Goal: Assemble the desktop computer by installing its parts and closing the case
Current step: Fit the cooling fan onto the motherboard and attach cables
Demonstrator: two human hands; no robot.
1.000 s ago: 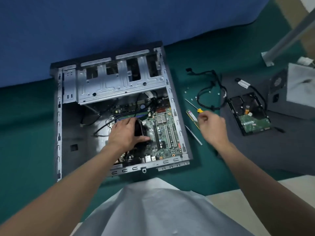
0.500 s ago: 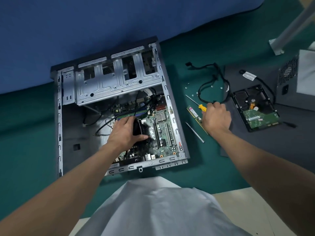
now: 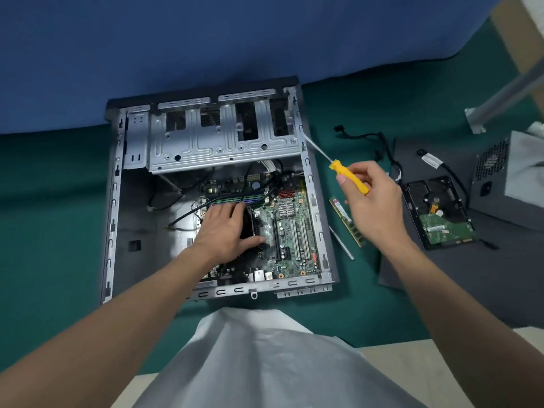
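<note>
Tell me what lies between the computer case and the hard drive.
Head view: a memory stick and a thin metal rod on the green mat.

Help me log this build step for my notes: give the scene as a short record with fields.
Left hand: grips the black cooler on the board inside the open case
Right hand: holds a yellow screwdriver, tip by the case's right wall
Memory stick: on the green mat, right of the case
Hard drive: on the dark panel, not installed
Loose cables: on the mat beyond the right hand
Power supply: outside the case, far right
</note>
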